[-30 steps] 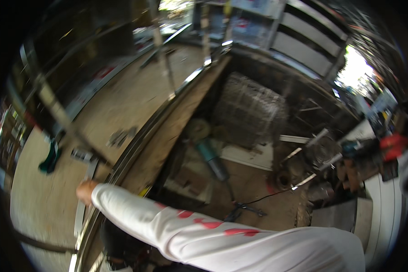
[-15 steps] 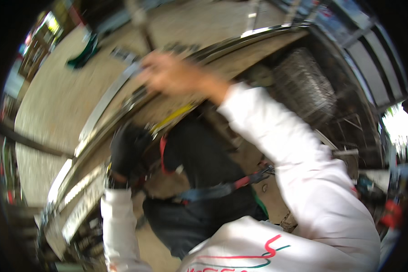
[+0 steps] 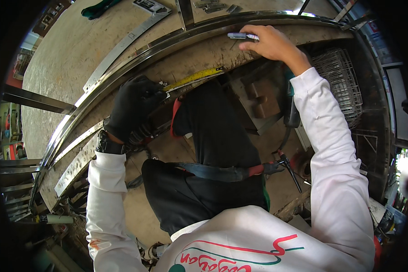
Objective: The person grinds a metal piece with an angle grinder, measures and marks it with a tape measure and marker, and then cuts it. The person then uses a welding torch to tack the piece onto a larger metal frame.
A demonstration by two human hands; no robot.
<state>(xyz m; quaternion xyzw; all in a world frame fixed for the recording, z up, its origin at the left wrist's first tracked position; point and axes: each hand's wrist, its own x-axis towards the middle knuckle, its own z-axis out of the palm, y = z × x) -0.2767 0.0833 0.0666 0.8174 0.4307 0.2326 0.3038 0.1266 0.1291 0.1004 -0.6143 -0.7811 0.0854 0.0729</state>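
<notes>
My left hand (image 3: 133,104), in a black glove, is closed at the near edge of the bench. A yellow tape measure (image 3: 192,79) runs out from its fingers to the right, just short of the metal bar; any case is hidden by the glove. My right hand (image 3: 272,43) is bare and reaches over the bench edge farther right. Between its thumb and fingers is a marker pen (image 3: 244,36), pointing left. Along the bench, beyond both hands, lies a long shiny metal bar (image 3: 154,49) that belongs to a frame.
A flat steel square (image 3: 127,41) lies on the bench top (image 3: 63,68), near a dark green cloth (image 3: 99,8) and small metal pieces (image 3: 209,5). Under the bench at right are a wire rack (image 3: 337,84) and a teal power tool (image 3: 291,106). A strap (image 3: 213,172) crosses my legs.
My right hand has moved right, away from the steel square, and the pen now shows in it. The view has shifted and sharpened. My left hand stays on the tape measure.
</notes>
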